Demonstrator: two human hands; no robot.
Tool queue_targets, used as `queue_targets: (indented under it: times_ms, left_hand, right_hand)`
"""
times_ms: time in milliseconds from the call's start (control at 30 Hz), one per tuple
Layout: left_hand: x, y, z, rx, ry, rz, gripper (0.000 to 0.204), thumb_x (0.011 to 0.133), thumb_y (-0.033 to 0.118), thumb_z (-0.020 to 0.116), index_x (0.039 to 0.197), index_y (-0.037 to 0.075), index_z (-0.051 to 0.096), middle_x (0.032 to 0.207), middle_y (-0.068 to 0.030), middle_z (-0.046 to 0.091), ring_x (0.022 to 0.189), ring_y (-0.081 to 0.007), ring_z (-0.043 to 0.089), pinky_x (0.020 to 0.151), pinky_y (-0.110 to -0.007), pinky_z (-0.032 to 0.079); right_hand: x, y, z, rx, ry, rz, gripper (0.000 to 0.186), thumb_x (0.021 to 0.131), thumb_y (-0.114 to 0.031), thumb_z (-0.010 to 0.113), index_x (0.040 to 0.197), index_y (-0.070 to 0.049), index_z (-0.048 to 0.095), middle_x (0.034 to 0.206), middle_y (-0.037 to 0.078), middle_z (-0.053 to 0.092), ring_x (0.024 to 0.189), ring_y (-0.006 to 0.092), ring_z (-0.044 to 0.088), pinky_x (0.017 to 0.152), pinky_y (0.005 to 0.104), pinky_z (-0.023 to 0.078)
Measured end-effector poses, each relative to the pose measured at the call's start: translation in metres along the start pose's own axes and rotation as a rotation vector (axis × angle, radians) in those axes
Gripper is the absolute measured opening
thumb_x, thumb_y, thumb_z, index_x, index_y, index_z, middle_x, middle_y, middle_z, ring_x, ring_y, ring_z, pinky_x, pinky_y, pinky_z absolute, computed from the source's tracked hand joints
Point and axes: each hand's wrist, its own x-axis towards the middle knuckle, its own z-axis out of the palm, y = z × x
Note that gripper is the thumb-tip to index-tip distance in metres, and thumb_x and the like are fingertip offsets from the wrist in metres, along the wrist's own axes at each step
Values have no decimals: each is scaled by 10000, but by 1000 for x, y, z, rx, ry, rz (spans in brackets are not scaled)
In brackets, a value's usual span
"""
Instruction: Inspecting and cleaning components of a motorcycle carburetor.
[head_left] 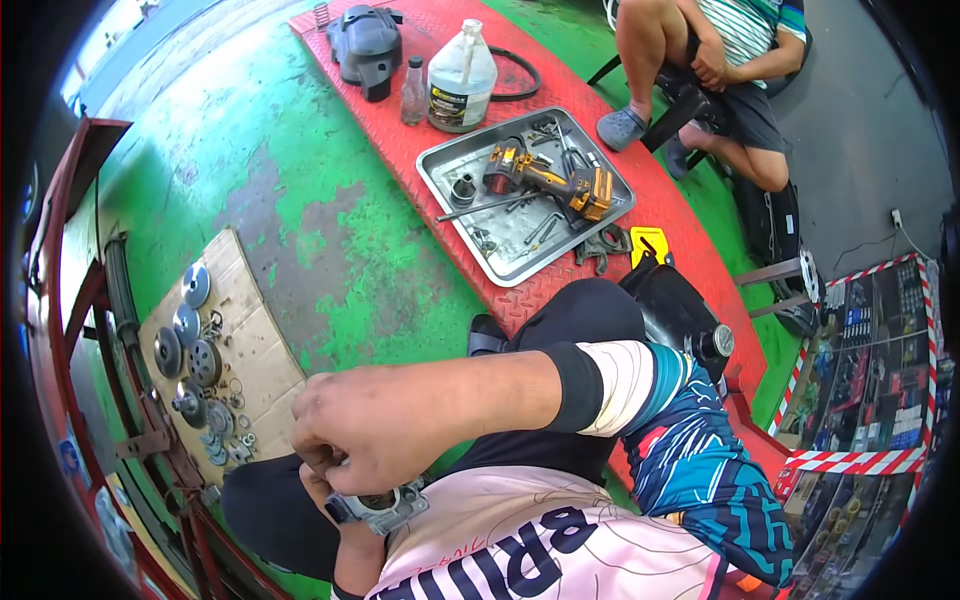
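As left hand (357, 545) holds casting (387, 513), right hand (362, 425) arches above; fingers (312, 432) curled.

The right hand (368, 425) points leftward, its fingers curled down. The left hand (358, 543), partly hidden, sits below it.

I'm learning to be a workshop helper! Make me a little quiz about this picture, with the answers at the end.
1. What big yellow-and-black thing lies in the metal tray?
2. True or false: the white jug stands on the red platform, outside the tray.
3. Which of the person's hands is higher in the picture? A: left. B: right. C: both level.

Key
1. A power tool.
2. True.
3. B: the right hand is above the left hand, close to a grey metal part.
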Motion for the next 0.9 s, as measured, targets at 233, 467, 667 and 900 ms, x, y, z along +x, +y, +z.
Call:
queue_targets:
  times_ms: [233,467,667,900]
  left_hand:
    - [11,9,2,-587,-113,-100,490,988,264,641,1378,118,383,1385,-174,483,1324,-313,482,1108,-487,434]
    - [22,31,39,-97,-86,249,294,1002,145,617,1170,87,383,1167,-282,605,1097,-424,661,986,-546,547]
    - [20,26,44,-217,-94,245,270,1006,139,608,1171,87,401,1162,-276,606,1096,-425,660,979,-550,550]
    - [17,30,48,-239,-49,194,290,995,173,629,1168,80,416,1166,-268,607,1109,-430,651,989,-566,541]
  right_hand:
    - [-3,-9,-12,-201,5,-37,209,851,-204,678,785,-6,683,784,173,661,826,351,646,757,461,518]
    - [-79,107,-176,-693,381,423,262,891,-274,711,946,-19,718,802,165,684,709,277,649,682,411,517]
    - [-234,286,-191,-1198,59,819,139,812,-138,644,908,-116,742,942,135,712,929,353,696,793,479,564]
    - [-239,318,-170,-1350,-115,693,130,830,-129,636,944,-129,697,957,76,694,952,283,705,824,410,559]
